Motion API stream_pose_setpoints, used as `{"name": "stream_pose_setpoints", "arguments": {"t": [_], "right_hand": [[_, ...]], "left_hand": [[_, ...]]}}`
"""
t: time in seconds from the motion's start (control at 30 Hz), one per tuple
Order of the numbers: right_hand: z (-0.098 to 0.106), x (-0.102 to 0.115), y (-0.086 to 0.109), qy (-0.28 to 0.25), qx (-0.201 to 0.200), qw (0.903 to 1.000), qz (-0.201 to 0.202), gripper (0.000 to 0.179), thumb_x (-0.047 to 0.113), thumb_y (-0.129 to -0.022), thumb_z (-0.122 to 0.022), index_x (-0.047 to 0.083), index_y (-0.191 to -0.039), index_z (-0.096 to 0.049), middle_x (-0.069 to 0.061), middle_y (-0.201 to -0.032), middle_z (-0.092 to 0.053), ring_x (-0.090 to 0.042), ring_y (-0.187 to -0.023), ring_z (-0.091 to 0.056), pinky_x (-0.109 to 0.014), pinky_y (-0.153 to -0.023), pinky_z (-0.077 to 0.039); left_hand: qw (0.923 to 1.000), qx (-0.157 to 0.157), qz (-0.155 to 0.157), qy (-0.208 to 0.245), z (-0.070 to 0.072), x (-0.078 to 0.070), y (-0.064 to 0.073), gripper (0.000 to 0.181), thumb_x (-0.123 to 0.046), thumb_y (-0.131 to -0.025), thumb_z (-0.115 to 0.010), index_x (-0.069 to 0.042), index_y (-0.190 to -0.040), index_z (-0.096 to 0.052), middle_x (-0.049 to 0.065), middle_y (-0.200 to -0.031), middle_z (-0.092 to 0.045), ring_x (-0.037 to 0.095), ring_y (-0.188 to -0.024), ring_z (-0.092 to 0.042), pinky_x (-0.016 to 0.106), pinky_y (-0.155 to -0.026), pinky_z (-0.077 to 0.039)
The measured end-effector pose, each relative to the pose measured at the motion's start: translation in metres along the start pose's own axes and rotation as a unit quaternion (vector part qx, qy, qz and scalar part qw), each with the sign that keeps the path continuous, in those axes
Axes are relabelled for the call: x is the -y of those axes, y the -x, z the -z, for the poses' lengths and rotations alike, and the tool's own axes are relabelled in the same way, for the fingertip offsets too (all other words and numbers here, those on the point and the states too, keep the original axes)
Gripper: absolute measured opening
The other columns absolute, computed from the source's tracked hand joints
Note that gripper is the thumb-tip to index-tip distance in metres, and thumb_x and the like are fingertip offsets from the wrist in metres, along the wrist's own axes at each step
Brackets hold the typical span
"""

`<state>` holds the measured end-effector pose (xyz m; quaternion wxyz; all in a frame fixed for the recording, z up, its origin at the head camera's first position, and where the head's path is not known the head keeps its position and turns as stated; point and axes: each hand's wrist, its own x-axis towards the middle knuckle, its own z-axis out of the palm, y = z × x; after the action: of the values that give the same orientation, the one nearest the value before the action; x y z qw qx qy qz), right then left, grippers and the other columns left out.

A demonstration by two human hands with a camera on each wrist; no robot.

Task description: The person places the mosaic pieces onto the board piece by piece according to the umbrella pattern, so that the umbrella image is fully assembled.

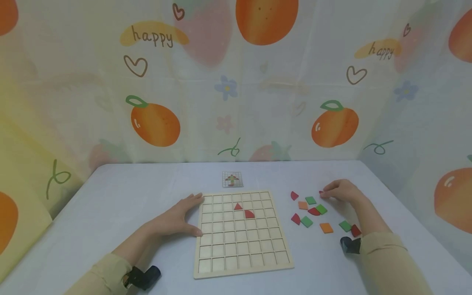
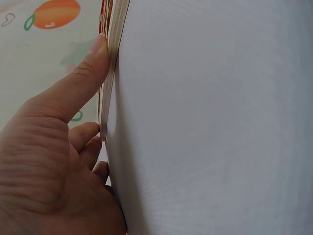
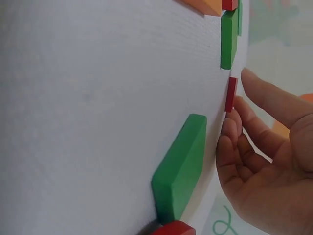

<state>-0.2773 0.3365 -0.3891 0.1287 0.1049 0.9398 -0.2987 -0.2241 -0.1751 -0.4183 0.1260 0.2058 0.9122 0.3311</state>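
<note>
A light wooden grid board [image 1: 244, 271] lies on the white table. On it are a red triangle [image 1: 238, 206] and a red quarter-circle piece [image 1: 249, 214]. My left hand [image 1: 176, 218] rests against the board's left edge, its thumb and fingers spread; the left wrist view shows the thumb [image 2: 87, 71] touching the rim. At the far side of the loose pieces, my right hand [image 1: 343, 191] has its thumb and fingertips at a small red piece [image 3: 231, 94], mostly covered by the fingers in the head view. The other fingers are curled beneath.
Right of the board lie several loose pieces, including an orange diamond [image 1: 326, 228], a green diamond [image 1: 306, 221] and a red curved piece [image 1: 314, 211]. A small pattern card [image 1: 232, 179] lies behind the board. A printed curtain [image 1: 206, 119] hangs at the table's far edge.
</note>
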Motion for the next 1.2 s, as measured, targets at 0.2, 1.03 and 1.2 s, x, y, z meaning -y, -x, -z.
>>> {"name": "stream_pose_setpoints", "arguments": {"t": [0.2,1.03,1.2], "right_hand": [[-0.002,0.003,0.001,0.008,0.000,0.9999,0.010,0.044,0.028,-0.090,-0.070,-0.003,-0.120,-0.062,-0.028,-0.127,-0.055,-0.041,-0.111,-0.048,-0.055,-0.097,-0.048],[-0.002,0.010,0.011,0.033,-0.073,0.9958,0.045,0.027,0.021,-0.088,-0.072,-0.002,-0.102,-0.069,-0.024,-0.109,-0.065,-0.035,-0.098,-0.053,-0.044,-0.081,-0.051],[-0.001,0.014,0.009,0.015,-0.080,0.9953,0.052,0.030,0.023,-0.091,-0.069,-0.002,-0.107,-0.068,-0.023,-0.108,-0.067,-0.033,-0.099,-0.056,-0.046,-0.087,-0.054]], "left_hand": [[1.0000,0.002,-0.001,0.002,-0.001,0.001,0.000,0.108,-0.045,-0.070,-0.086,-0.005,-0.154,-0.031,0.013,-0.166,-0.021,0.044,-0.154,-0.008,0.066,-0.122,-0.012],[1.0000,0.006,-0.001,0.004,0.001,0.000,0.000,0.108,-0.045,-0.070,-0.085,-0.005,-0.155,-0.030,0.014,-0.167,-0.020,0.044,-0.155,-0.006,0.066,-0.122,-0.011],[0.9999,0.005,-0.005,0.007,0.001,0.001,0.000,0.108,-0.042,-0.071,-0.086,-0.004,-0.154,-0.030,0.014,-0.167,-0.020,0.044,-0.154,-0.006,0.067,-0.122,-0.011]]}}
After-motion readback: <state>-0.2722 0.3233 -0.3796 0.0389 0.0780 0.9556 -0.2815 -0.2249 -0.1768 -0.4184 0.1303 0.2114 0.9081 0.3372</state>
